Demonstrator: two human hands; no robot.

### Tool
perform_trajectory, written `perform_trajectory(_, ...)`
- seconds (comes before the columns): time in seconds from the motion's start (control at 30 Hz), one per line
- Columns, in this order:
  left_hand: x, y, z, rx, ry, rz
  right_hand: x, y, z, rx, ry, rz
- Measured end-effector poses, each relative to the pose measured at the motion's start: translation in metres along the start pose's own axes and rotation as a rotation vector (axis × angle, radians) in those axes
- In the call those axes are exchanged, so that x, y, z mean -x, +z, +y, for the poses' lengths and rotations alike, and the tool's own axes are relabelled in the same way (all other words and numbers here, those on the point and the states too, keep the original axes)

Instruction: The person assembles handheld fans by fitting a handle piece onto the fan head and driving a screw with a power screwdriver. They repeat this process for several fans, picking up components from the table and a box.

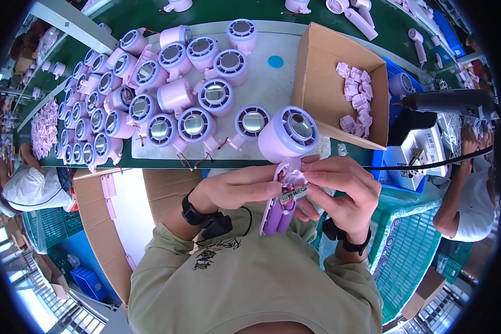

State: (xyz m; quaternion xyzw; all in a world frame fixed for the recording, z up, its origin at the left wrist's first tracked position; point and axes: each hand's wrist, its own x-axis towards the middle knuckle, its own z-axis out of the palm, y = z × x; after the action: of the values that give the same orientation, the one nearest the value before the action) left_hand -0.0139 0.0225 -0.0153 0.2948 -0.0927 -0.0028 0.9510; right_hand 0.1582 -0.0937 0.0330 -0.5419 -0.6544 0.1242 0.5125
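Observation:
A pale purple handheld fan is held between my hands in front of my chest, its round head pointing away from me. Its handle is opened up, showing a green circuit board, thin wires and purple cylindrical batteries. My left hand grips the handle from the left, its thumb near the board. Fingers of my right hand are closed at the fan's neck and the board's right end; whether they pinch a wire is hidden. Many similar fan heads stand on the bench to the left.
A cardboard box with small pale purple parts sits at the right, beside a blue bin. A black power screwdriver hangs there, with a black cable below. A teal crate stands low right; an open carton, low left. People work at both sides.

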Motion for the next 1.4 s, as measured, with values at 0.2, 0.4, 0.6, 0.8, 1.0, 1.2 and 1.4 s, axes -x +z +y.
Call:
perform_trajectory(0.2, 0.002, 0.003, 0.003, -0.278, 0.002, 0.042, 0.0, -0.003, -0.004, -0.006, -0.03, -0.026)
perform_trajectory(0.4, 0.0, 0.006, 0.006, -0.482, 0.018, 0.055, 0.007, -0.001, -0.004, -0.023, -0.007, -0.007)
perform_trajectory(0.6, 0.008, 0.009, 0.003, -0.529, -0.076, 0.241, 0.002, 0.0, -0.01, 0.101, -0.043, -0.014)
perform_trajectory(0.8, 0.01, 0.017, 0.007, -0.558, -0.125, 0.317, 0.001, 0.004, -0.017, 0.223, -0.068, -0.044)
perform_trajectory(1.0, 0.011, 0.016, 0.012, -0.725, -0.15, 0.242, 0.006, 0.007, -0.024, 0.281, -0.084, -0.045)
perform_trajectory(1.2, 0.009, 0.017, 0.001, -0.757, 0.048, 0.265, 0.011, 0.011, -0.021, 0.32, -0.143, 0.021)
perform_trajectory(1.4, 0.002, 0.025, -0.003, -0.878, 0.206, 0.399, 0.015, 0.013, -0.017, 0.242, -0.113, 0.105)
